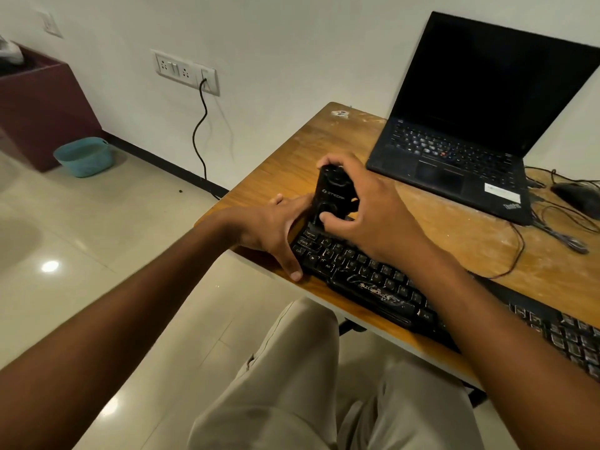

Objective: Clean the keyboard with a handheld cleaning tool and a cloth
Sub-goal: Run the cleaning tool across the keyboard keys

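A dusty black keyboard (383, 287) lies along the near edge of the wooden desk (454, 235). My right hand (367, 206) grips a black handheld cleaning tool (331, 193), held upright over the keyboard's upper left corner. My left hand (276, 228) rests at the keyboard's left end, thumb down along its front corner and fingers spread along the side. No cloth is in view.
An open black laptop (470, 131) with a dark screen stands at the back of the desk. A black mouse (578, 196) and loose cables lie to its right. On the floor to the left are a teal basket (84, 155) and a maroon cabinet (42, 105).
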`<state>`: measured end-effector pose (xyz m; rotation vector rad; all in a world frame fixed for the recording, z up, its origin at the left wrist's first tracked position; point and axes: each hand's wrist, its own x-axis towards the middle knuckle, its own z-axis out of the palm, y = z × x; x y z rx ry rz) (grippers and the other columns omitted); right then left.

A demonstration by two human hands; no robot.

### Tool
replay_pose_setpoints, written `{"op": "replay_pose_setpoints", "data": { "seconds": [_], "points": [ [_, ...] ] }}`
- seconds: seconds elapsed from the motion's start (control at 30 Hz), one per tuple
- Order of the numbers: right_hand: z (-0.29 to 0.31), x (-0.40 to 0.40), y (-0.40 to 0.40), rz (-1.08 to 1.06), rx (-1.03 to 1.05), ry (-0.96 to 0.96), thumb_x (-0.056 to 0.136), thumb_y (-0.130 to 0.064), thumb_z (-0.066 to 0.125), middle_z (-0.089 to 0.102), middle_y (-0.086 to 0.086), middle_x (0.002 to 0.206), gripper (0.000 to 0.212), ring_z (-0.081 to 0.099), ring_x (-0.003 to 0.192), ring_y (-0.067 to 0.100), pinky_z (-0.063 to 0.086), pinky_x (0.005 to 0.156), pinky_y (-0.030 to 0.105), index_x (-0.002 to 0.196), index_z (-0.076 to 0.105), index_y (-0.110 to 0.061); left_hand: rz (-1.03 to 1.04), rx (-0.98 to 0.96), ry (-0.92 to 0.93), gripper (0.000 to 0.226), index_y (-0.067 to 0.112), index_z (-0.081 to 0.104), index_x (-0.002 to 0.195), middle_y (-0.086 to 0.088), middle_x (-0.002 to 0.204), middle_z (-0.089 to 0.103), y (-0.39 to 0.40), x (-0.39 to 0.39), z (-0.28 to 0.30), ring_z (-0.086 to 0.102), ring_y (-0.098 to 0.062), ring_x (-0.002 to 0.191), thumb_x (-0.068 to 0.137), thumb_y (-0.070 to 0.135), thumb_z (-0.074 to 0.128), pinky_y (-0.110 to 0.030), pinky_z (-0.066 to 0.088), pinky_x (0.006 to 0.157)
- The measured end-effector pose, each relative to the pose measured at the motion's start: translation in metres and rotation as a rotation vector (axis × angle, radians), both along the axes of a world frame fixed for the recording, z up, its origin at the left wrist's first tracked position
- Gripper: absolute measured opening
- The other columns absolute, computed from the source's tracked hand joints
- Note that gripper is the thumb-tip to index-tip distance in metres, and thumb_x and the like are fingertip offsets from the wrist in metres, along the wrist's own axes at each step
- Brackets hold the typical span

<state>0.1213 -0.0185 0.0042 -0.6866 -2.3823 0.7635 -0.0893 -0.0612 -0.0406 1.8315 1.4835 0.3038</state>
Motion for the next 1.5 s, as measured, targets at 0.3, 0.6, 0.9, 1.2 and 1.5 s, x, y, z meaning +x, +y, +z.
{"op": "replay_pose_setpoints", "data": {
  "seconds": [0.3, 0.6, 0.9, 1.2, 1.5],
  "points": [
    [-0.012, 0.017, 0.003, -0.002, 0.031, -0.231, 0.088, -0.016, 0.077, 0.064, -0.007, 0.100, 0.071, 0.066, 0.071, 0.006, 0.056, 0.053, 0.021, 0.141, 0.039, -0.044, 0.051, -0.077, -0.009, 0.138, 0.043, 0.001, 0.160, 0.005, 0.164, 0.023, 0.001, -0.008, -0.005, 0.002, -0.034, 0.156, 0.063, 0.030, 0.097, -0.058, 0.017, 0.125],
    [-0.006, 0.003, -0.002, -0.051, -0.097, -0.019, 0.087, -0.009, 0.077, 0.056, -0.010, 0.108, 0.064, 0.068, 0.080, 0.013, 0.059, 0.053, 0.024, 0.133, 0.045, -0.040, 0.020, -0.045, -0.038, 0.117, 0.044, 0.021, 0.152, 0.029, 0.119, 0.036, -0.001, -0.006, -0.001, 0.031, -0.015, 0.128, 0.065, 0.022, 0.096, -0.052, 0.029, 0.122],
    [-0.002, 0.030, 0.000, -0.045, -0.067, -0.261, 0.087, -0.012, 0.077, 0.059, -0.013, 0.097, 0.067, 0.065, 0.072, 0.009, 0.053, 0.049, 0.018, 0.134, 0.043, -0.046, 0.010, -0.060, -0.051, 0.126, 0.049, 0.016, 0.155, 0.035, 0.120, 0.034, 0.001, -0.009, -0.003, 0.029, -0.021, 0.133, 0.061, 0.028, 0.098, -0.057, 0.030, 0.119],
    [-0.007, 0.003, -0.005, -0.001, -0.031, -0.072, 0.087, -0.011, 0.077, 0.061, -0.002, 0.104, 0.064, 0.067, 0.077, 0.013, 0.059, 0.053, 0.024, 0.136, 0.044, -0.036, 0.019, -0.057, -0.067, 0.117, 0.050, 0.026, 0.148, 0.037, 0.119, 0.036, 0.002, -0.010, -0.008, 0.028, -0.033, 0.144, 0.058, 0.033, 0.099, -0.060, 0.029, 0.120],
    [0.015, 0.041, 0.007, -0.039, -0.018, -0.431, 0.086, -0.017, 0.079, 0.056, -0.017, 0.101, 0.066, 0.062, 0.082, 0.005, 0.053, 0.052, 0.018, 0.130, 0.041, -0.049, 0.010, -0.053, -0.040, 0.123, 0.058, 0.020, 0.150, 0.016, 0.134, 0.039, 0.005, -0.011, -0.005, 0.038, -0.013, 0.124, 0.059, 0.033, 0.099, -0.044, 0.039, 0.113]
  ]
}}
